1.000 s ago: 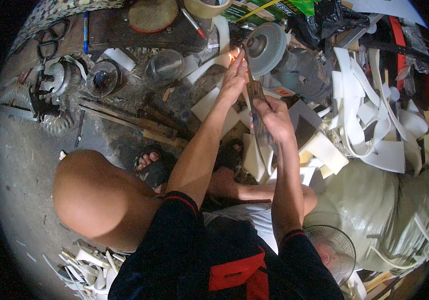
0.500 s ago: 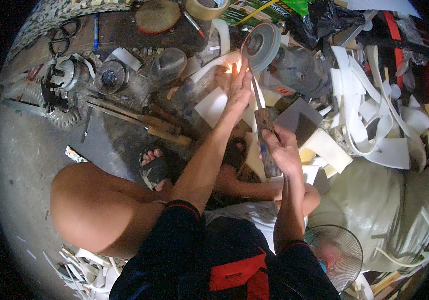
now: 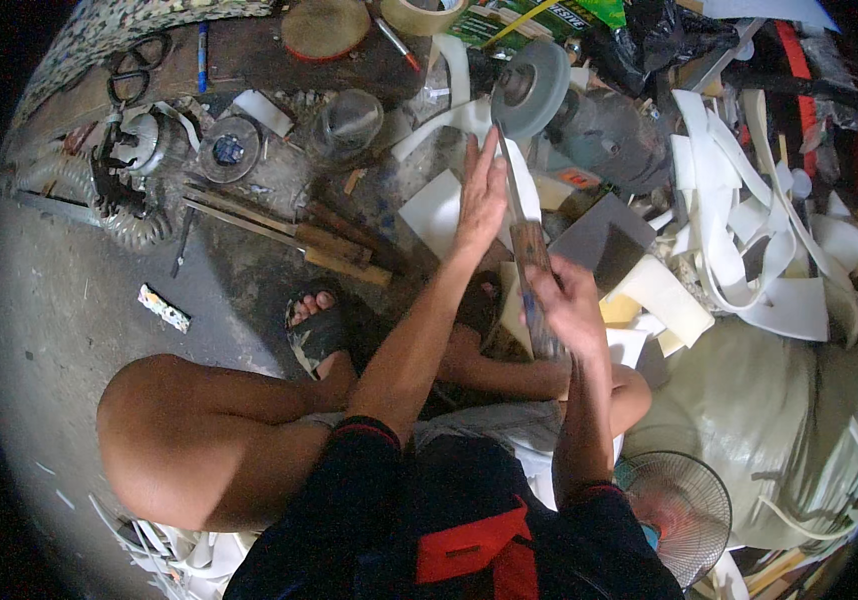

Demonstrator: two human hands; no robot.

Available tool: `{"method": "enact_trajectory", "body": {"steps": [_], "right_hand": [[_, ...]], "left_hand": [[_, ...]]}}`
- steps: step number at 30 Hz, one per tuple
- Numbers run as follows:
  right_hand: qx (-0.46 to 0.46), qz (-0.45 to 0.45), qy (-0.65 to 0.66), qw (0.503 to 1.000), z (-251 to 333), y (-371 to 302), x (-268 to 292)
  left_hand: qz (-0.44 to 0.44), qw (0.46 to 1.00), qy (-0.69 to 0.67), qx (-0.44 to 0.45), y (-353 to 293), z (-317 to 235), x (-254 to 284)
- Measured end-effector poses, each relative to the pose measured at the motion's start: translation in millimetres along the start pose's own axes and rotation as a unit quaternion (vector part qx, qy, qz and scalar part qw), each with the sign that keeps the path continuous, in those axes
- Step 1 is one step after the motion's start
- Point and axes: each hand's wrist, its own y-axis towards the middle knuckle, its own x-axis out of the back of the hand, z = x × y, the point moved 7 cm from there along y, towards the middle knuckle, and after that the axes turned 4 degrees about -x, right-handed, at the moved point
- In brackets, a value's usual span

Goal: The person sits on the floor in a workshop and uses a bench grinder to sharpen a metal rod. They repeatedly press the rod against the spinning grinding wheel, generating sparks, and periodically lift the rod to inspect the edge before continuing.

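Observation:
My right hand (image 3: 566, 300) grips the wooden handle of a long knife (image 3: 527, 262), its thin blade pointing up toward a grey grinding wheel (image 3: 531, 88). My left hand (image 3: 482, 195) lies flat with straight fingers against the blade's left side, just below the wheel. The blade tip sits close to the wheel's lower edge; whether they touch is unclear. The wheel is fixed to a grey motor (image 3: 601, 128). I sit low with bare knees and a sandalled foot (image 3: 316, 322) on the floor.
White foam strips and offcuts (image 3: 739, 230) pile up at the right over a pale sack (image 3: 779, 420). Wooden-handled tools (image 3: 289, 232), a glass jar (image 3: 346, 122), scissors (image 3: 134, 62) and a tape roll (image 3: 427, 14) lie ahead. A small fan (image 3: 684, 510) stands at the lower right.
Sparks showed at the wheel a second ago and none show now. Both hands with the knife have drawn back down from the wheel.

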Motion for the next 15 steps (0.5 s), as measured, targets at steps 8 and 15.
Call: {"method": "enact_trajectory", "body": {"steps": [8, 15], "right_hand": [[0.029, 0.02, 0.03, 0.999, 36, 89, -9], [0.012, 0.018, 0.045, 0.999, 34, 110, -9]], "left_hand": [[0.016, 0.999, 0.029, 0.007, 68, 34, 3], [0.041, 0.999, -0.002, 0.027, 78, 48, 0]]}}
